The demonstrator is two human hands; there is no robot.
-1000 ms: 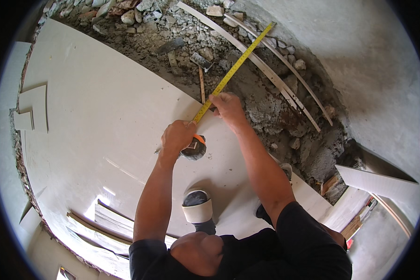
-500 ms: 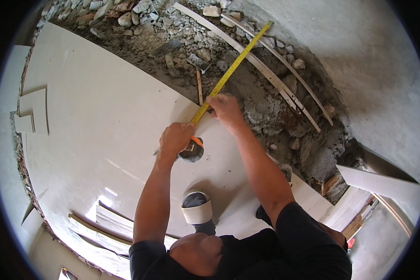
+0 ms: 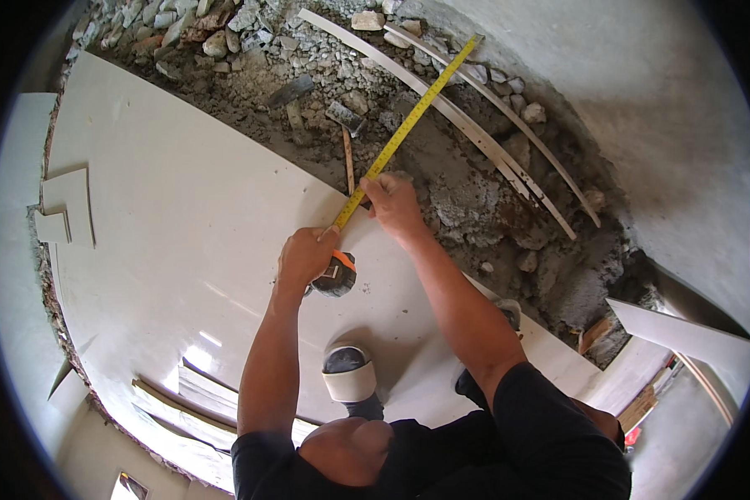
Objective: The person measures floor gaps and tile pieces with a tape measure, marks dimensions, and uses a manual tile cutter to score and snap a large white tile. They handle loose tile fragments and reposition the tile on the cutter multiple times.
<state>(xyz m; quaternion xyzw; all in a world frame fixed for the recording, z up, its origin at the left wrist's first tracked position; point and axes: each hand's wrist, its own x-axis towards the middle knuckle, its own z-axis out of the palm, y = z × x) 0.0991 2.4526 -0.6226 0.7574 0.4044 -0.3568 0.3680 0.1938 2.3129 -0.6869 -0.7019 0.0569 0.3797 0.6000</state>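
A yellow tape measure blade (image 3: 408, 123) is drawn out from the pale tiled floor (image 3: 192, 183), across the rough dirt, to near the far wall. My left hand (image 3: 307, 254) grips the blade's near end beside its dark case with an orange part (image 3: 337, 275). Farther along, by the tile edge, my right hand (image 3: 394, 206) is closed on the blade between thumb and fingers. A hammer (image 3: 348, 152) with a wooden handle lies in the dirt just left of the blade. The blade passes over two long pale strips (image 3: 462, 119).
Broken stones (image 3: 217, 43) and rubble fill the far side, against a grey wall (image 3: 642, 125). Cut tile pieces (image 3: 68, 200) lie at the left, and long tile strips (image 3: 183, 408) at the lower left. A tile piece (image 3: 679, 327) leans at the right. My slippered foot (image 3: 348, 375) stands below my hands.
The view has shifted slightly, so the scene sits a little lower and to the left. Both hands keep their hold on the tape measure, with little other movement.
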